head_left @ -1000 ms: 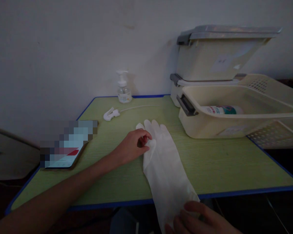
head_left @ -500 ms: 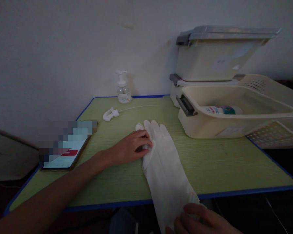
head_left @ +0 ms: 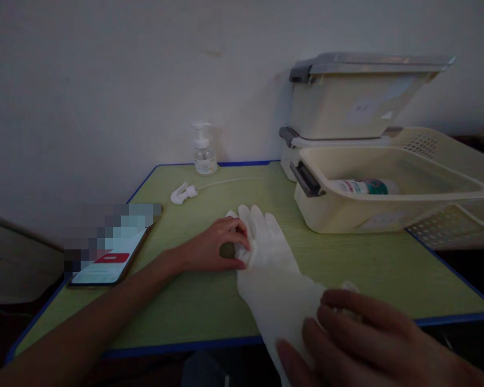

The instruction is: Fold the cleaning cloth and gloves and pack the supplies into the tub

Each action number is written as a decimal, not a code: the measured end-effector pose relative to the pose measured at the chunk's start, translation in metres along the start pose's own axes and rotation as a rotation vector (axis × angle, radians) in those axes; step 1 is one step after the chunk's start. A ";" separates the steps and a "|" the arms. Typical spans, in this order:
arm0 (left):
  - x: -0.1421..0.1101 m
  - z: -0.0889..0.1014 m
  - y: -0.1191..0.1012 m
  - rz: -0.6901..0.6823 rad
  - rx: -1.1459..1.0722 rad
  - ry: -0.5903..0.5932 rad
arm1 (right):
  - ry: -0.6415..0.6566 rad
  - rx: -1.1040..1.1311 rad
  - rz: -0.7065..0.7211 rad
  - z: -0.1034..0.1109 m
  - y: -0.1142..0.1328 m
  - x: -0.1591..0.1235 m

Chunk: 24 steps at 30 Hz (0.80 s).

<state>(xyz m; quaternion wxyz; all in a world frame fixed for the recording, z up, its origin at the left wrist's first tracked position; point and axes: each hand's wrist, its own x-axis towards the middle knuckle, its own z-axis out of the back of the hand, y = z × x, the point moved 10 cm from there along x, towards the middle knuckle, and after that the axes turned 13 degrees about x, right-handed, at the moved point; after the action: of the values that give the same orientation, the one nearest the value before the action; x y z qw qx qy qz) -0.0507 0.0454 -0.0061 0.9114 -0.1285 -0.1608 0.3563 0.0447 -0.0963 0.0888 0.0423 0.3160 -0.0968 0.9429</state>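
A long white glove [head_left: 272, 277] lies palm part on the table, its fingers pointing to the back and its cuff folding up toward me over the front edge. My left hand [head_left: 215, 244] has its thumb and fingers closed in a pinch at the glove's thumb side. At the cuff, my right hand [head_left: 358, 333] is curled with the material in its fingers, raised a little above the front edge. Part of the cuff is hidden behind those fingers.
A phone [head_left: 121, 252] lies at the left. Behind are a clear pump bottle [head_left: 205, 161] and a white spray nozzle with a thin tube [head_left: 183, 192]. At the right stand a cream bin [head_left: 347, 215] holding a bottle [head_left: 367, 186], a stacked lidded box [head_left: 334, 107] and a perforated basket [head_left: 447, 226].
My right hand has come up and to the right with the cuff, folding the glove's wrist part. My left hand stays at the thumb side. The view has tilted slightly.
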 end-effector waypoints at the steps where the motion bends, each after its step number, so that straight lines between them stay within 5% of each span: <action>1: 0.000 0.001 0.001 0.008 -0.020 -0.010 | -0.003 0.006 -0.008 0.003 -0.011 0.009; 6: -0.001 0.022 0.008 0.052 -0.213 -0.147 | 0.076 -0.043 -0.039 -0.008 -0.060 0.036; 15: -0.004 0.034 0.038 0.154 -0.309 -0.283 | 0.262 0.086 -0.283 -0.075 -0.142 0.045; 24: -0.001 0.012 0.013 0.091 -0.239 -0.114 | 0.221 0.138 -0.311 -0.091 -0.152 0.031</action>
<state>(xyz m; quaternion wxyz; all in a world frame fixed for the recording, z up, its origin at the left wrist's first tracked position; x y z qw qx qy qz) -0.0644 0.0554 0.0000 0.8620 -0.2230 -0.2475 0.3821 -0.0125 0.0722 0.0601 0.1758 0.2238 0.0232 0.9584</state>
